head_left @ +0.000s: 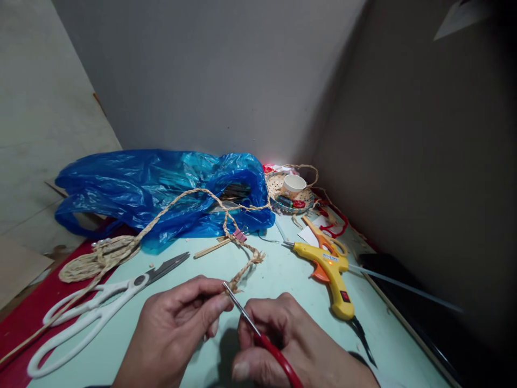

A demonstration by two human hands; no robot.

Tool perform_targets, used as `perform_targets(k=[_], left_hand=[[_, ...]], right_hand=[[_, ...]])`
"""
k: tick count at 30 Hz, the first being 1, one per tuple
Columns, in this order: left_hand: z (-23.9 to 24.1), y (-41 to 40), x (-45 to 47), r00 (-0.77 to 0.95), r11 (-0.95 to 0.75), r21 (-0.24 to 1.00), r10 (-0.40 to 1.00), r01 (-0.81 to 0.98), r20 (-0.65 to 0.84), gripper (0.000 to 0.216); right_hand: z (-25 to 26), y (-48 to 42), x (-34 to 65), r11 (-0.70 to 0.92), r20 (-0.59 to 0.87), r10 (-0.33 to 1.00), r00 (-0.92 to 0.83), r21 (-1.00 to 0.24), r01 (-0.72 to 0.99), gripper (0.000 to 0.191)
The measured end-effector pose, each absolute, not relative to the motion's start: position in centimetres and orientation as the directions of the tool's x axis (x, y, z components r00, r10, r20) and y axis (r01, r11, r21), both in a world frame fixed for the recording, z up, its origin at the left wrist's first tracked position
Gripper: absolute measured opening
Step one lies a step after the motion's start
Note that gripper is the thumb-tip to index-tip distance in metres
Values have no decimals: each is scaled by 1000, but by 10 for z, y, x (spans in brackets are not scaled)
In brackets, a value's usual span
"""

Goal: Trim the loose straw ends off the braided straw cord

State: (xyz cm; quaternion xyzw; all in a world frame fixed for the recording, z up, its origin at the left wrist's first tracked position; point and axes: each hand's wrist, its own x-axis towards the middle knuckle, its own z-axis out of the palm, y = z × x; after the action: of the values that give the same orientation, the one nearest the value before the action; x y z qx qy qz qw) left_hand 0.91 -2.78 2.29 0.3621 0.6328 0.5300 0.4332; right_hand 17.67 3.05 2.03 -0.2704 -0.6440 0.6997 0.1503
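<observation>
My left hand (189, 318) pinches the near end of a braided straw cord (245, 268) between thumb and forefinger. From there the cord runs up to a frayed knot, past a pink binder clip (239, 235) and back over a blue bag. In my right hand (278, 334) is a pair of red-handled scissors (258, 328), fingers curled round the handle. Their metal tip lies at the cord's end, right by my left fingertips. The blades look close together; whether they touch the cord's fibres I cannot tell.
White-handled scissors (103, 302) lie at left beside a coil of braid (86, 264). A yellow glue gun (335, 275) with a glue stick rests at right, near orange scissors (323, 237). Behind are the blue plastic bag (161, 188) and a woven basket (278, 186) holding a white cup (294, 184).
</observation>
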Motion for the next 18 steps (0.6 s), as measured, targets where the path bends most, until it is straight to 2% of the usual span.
perform_targets(k=[8, 12, 18], left_hand=[[15, -27, 0, -246, 217, 976, 946, -3, -211, 21], [13, -27, 1, -180, 264, 964, 947, -29, -265, 22], [16, -26, 2, -181, 235, 972, 955, -15, -234, 21]], right_hand=[[14, 28, 174, -84, -189, 574, -797, -982, 172, 41], [11, 29, 173, -40, -116, 586, -802, -993, 114, 41], [14, 28, 174, -137, -139, 541, -830, -988, 76, 41]])
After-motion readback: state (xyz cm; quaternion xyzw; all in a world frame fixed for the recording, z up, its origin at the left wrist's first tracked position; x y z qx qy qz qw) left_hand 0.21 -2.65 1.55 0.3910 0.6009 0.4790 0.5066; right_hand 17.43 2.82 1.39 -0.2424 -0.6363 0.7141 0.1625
